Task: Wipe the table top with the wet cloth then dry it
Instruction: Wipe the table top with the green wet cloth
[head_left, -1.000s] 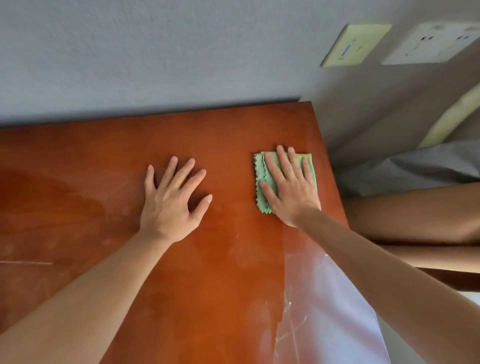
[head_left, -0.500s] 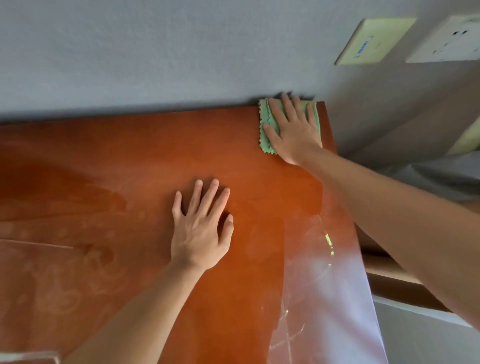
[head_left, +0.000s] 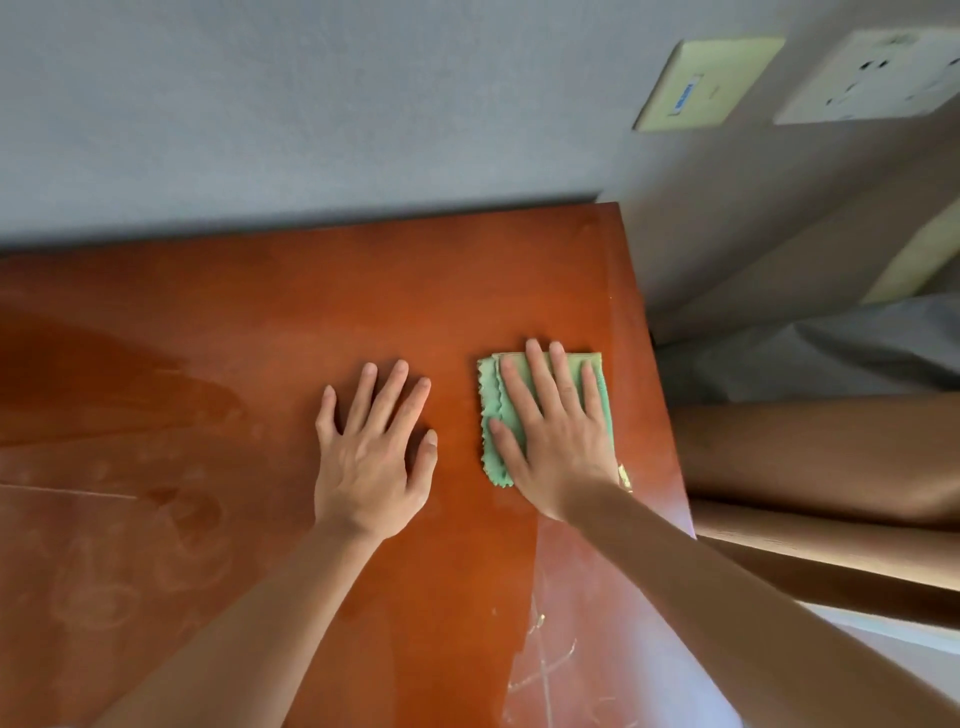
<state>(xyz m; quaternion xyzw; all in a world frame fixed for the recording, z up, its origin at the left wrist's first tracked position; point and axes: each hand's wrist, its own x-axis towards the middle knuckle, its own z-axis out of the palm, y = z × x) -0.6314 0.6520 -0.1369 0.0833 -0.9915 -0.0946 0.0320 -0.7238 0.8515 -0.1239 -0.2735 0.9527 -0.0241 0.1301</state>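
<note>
- Head view showed the cloth (head_left: 545, 415), a small green folded rag with a zigzag-cut edge, lying flat on the table top (head_left: 260, 338) at about 3 o'clock from the frame centre, near the right-hand edge of the wood.
- It was pinned under the right hand (head_left: 553, 441), whose fingers were laid out straight on it, pressing and not curled round anything.
- To its 9 o'clock, just beside the cloth but apart from it, the left hand (head_left: 371, 457) was spread flat on bare wood, released and holding nothing.
- By its look the cloth was judged light, soft and limp, likely to bunch or unfold if dragged by one corner; a broad flat palm over its middle was judged the best hold.
- Whether it was wet could not be told from its surface.
- The table top was seen as glossy reddish-brown wood; pale swirled smears lay toward 8 o'clock and a darker patch toward 9 o'clock.
- A bright glare with thin scratch-like marks was seen toward 5 o'clock.
- On so slick a surface, easy sliding of the cloth was expected.
</note>
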